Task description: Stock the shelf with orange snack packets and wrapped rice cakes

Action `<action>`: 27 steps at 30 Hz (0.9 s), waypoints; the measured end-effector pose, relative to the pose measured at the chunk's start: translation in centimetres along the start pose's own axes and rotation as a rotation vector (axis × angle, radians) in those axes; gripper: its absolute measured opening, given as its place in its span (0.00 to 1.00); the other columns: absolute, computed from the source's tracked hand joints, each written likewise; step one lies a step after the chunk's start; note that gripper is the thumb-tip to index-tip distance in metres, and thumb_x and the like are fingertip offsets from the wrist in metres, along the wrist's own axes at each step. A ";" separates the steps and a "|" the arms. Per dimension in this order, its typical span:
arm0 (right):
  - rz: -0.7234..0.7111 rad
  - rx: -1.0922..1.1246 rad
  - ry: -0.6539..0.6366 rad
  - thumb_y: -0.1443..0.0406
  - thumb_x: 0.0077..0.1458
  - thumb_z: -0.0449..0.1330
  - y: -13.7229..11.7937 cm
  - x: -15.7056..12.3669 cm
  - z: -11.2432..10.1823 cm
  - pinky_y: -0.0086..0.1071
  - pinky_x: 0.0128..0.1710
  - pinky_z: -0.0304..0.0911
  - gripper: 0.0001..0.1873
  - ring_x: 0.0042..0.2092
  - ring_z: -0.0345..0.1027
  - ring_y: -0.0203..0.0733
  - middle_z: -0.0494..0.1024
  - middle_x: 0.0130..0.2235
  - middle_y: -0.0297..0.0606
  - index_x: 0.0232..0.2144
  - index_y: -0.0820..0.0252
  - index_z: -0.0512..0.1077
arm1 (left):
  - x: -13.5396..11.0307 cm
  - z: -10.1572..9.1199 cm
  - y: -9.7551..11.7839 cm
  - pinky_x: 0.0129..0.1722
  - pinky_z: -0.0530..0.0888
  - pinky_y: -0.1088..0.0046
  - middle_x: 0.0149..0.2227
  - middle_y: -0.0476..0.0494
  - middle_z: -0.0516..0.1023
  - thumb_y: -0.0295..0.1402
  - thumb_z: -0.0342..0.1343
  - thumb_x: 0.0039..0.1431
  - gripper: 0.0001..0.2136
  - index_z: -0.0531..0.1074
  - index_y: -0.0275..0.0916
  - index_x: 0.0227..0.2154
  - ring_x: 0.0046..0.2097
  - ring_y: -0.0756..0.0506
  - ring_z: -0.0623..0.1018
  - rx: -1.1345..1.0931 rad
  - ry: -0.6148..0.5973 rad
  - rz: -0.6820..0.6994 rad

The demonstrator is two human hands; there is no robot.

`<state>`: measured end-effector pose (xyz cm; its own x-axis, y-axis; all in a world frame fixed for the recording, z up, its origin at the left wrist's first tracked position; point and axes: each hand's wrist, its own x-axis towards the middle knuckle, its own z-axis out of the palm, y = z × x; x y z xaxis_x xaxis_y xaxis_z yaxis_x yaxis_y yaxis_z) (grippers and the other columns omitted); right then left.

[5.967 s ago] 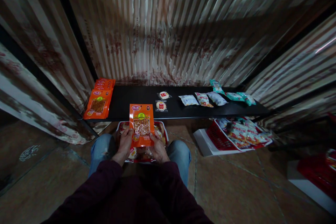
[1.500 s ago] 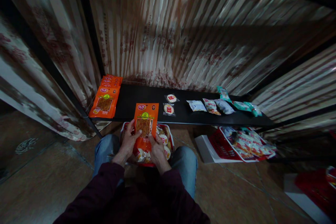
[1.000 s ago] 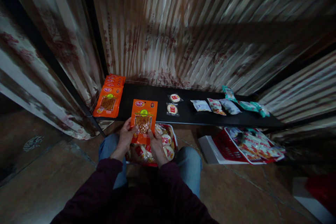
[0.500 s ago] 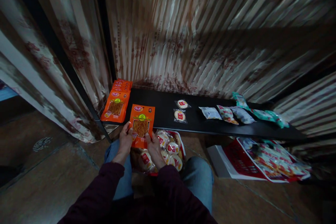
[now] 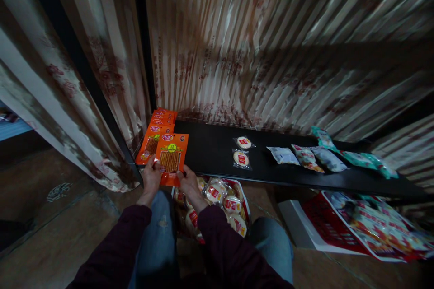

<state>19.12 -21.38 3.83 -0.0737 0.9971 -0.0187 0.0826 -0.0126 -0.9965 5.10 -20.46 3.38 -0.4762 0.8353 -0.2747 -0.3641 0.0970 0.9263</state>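
Observation:
Between my two hands is an orange snack packet (image 5: 172, 159) with a clear window showing brown sticks. My left hand (image 5: 151, 175) pinches its lower left edge, and my right hand (image 5: 188, 181) grips the lower right corner. The packet is held face up over the left end of the black shelf (image 5: 217, 137), overlapping part of another orange packet (image 5: 148, 145) that lies there. Behind that one, several more orange packets (image 5: 164, 116) overlap in a row. Below my right hand, a box of round wrapped cakes (image 5: 216, 192) stands between my knees.
Two round wrapped cakes (image 5: 241, 158) lie mid-shelf. Farther right are white and red sachets (image 5: 307, 158) and green sachets (image 5: 356, 158). A red and white carton (image 5: 334, 226) with snack bags sits on the floor at right. Black posts (image 5: 81, 67) and curtains (image 5: 217, 45) enclose the shelf.
Both hands have carried the orange packet left, so it now overlaps the packet lying on the shelf. The view has shifted slightly, moving the shelf's contents rightward in the picture.

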 end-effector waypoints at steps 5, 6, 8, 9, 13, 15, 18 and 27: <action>0.027 -0.138 -0.027 0.67 0.49 0.53 -0.4 2.4 1.5 0.32 0.43 0.66 0.15 0.40 0.71 0.40 0.78 0.36 0.33 0.40 0.58 0.74 | 2.0 -0.4 1.5 0.42 0.71 0.71 0.40 0.43 0.79 0.30 0.50 0.58 0.17 0.69 0.39 0.51 0.40 0.46 0.77 0.747 0.205 0.288; 0.028 -0.156 -0.026 0.67 0.49 0.53 -0.4 2.8 1.8 0.32 0.44 0.66 0.16 0.41 0.71 0.39 0.79 0.36 0.33 0.40 0.58 0.74 | 2.3 -0.4 1.7 0.41 0.72 0.71 0.41 0.41 0.79 0.30 0.49 0.59 0.18 0.68 0.38 0.52 0.39 0.46 0.77 0.802 0.199 0.300; 0.019 -0.190 -0.024 0.68 0.50 0.52 -0.6 3.3 2.4 0.32 0.45 0.65 0.17 0.41 0.71 0.39 0.79 0.38 0.33 0.41 0.58 0.74 | 2.9 -0.6 2.1 0.41 0.72 0.69 0.42 0.39 0.78 0.31 0.48 0.60 0.18 0.67 0.37 0.53 0.40 0.45 0.77 0.876 0.204 0.303; 0.012 -0.207 -0.022 0.69 0.50 0.52 -0.6 3.5 2.7 0.32 0.46 0.65 0.17 0.42 0.71 0.39 0.79 0.38 0.34 0.41 0.58 0.74 | 3.1 -0.6 2.2 0.41 0.72 0.69 0.42 0.37 0.78 0.31 0.47 0.60 0.18 0.67 0.36 0.53 0.40 0.44 0.78 0.908 0.214 0.297; 0.001 -0.278 -0.034 0.71 0.50 0.51 -0.8 4.2 3.6 0.31 0.46 0.63 0.17 0.42 0.71 0.39 0.79 0.40 0.36 0.41 0.59 0.74 | 3.6 -0.8 3.0 0.41 0.72 0.67 0.43 0.35 0.78 0.32 0.46 0.61 0.20 0.65 0.36 0.55 0.42 0.42 0.78 1.012 0.251 0.258; -0.004 -0.315 -0.039 0.72 0.50 0.51 -0.9 4.7 4.0 0.30 0.46 0.63 0.18 0.42 0.71 0.38 0.79 0.40 0.36 0.41 0.59 0.74 | 3.8 -0.8 3.4 0.41 0.72 0.67 0.44 0.35 0.78 0.32 0.46 0.61 0.20 0.65 0.36 0.55 0.42 0.42 0.78 1.037 0.257 0.243; -0.007 -0.362 -0.035 0.72 0.50 0.51 -0.9 5.4 4.6 0.29 0.44 0.63 0.18 0.41 0.71 0.38 0.79 0.40 0.36 0.41 0.59 0.74 | 4.0 -0.8 3.9 0.39 0.72 0.66 0.43 0.35 0.79 0.33 0.45 0.61 0.20 0.64 0.38 0.56 0.42 0.41 0.78 1.111 0.258 0.211; 0.025 -0.451 0.022 0.74 0.50 0.53 -0.1 6.8 5.6 0.27 0.42 0.63 0.18 0.39 0.72 0.37 0.79 0.39 0.35 0.40 0.55 0.74 | 5.5 -0.3 3.5 0.35 0.72 0.68 0.38 0.37 0.79 0.31 0.44 0.61 0.22 0.59 0.38 0.59 0.38 0.42 0.79 1.197 0.241 0.289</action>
<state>13.02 -15.04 3.33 -0.0455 0.9983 -0.0357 0.5095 -0.0075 -0.8605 0.92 -15.71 5.05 -0.5976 0.8000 0.0538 0.6714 0.4626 0.5790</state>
